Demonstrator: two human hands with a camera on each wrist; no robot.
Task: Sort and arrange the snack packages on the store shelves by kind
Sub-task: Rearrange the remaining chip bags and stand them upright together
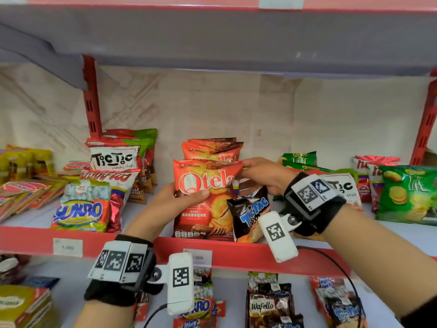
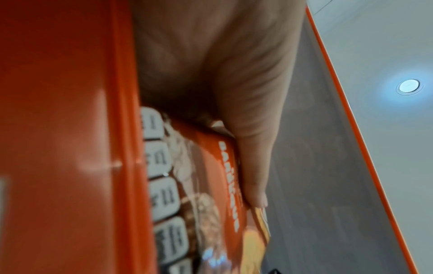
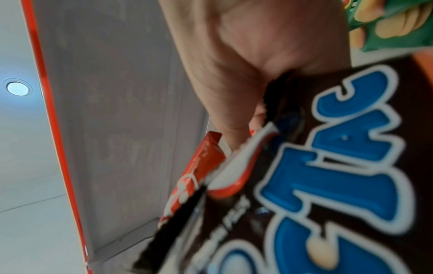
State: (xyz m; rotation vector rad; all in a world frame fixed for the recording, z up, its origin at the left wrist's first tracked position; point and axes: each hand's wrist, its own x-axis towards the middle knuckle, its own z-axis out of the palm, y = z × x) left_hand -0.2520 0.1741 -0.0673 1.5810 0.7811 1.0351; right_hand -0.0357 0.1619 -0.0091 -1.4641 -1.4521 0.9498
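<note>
Nearest the lens in the head view are the two wrist bands with black-and-white tags, low in the frame. Above the left band, the left hand grips the front Qtela bag at its left edge: the thumb is curled across the printed face below the logo and the other fingers are behind the bag, hidden. In the left wrist view that thumb lies pressed flat along the bag's orange front, just beside the shelf's red front rail. The bag stands upright at the centre of the frame on the middle shelf, its bottom edge just behind that rail, with more Qtela bags upright right behind it.

To the right, the right hand pinches the top right corner of the same bag between thumb and fingers. Under that hand, a dark Tic Tac bag leans against the Qtela bag's right side. The right wrist view, very blurred, shows its blue lettering close up, but I cannot tell whether the fingers touch it.

At the left of the frame stand a Sukro pack and a white Tic Tic bag. At the far right lies a green chips bag.
</note>
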